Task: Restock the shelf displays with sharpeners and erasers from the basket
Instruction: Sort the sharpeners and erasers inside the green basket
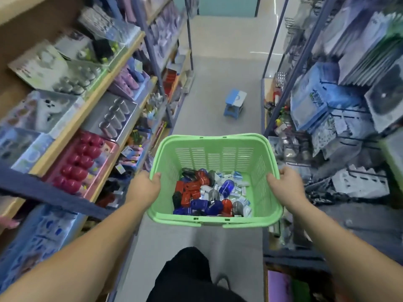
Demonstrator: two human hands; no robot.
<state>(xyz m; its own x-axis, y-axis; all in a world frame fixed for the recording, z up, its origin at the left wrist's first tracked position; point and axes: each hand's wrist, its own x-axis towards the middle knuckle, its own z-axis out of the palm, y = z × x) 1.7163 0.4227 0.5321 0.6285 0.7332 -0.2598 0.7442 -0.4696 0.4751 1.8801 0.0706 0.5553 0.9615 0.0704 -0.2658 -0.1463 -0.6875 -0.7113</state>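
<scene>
Left hand (145,186) and right hand (287,184) each gripped a side rim of the green basket (214,149), fingers curled over. Sharpeners (192,192) and erasers (239,194) lay loose inside. Risk: tilting mid-aisle could spill stock.

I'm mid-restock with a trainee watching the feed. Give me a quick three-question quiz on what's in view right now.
1. True or false: the left hand and the right hand each grip a side rim of the green basket.
2. What stands on the aisle floor ahead? A) a blue stool B) a ladder C) a trolley
3. Fill in: the display tray of red rounded items sits on the shelving to the person's ____.

Key: 1 true; 2 A; 3 left.
</scene>
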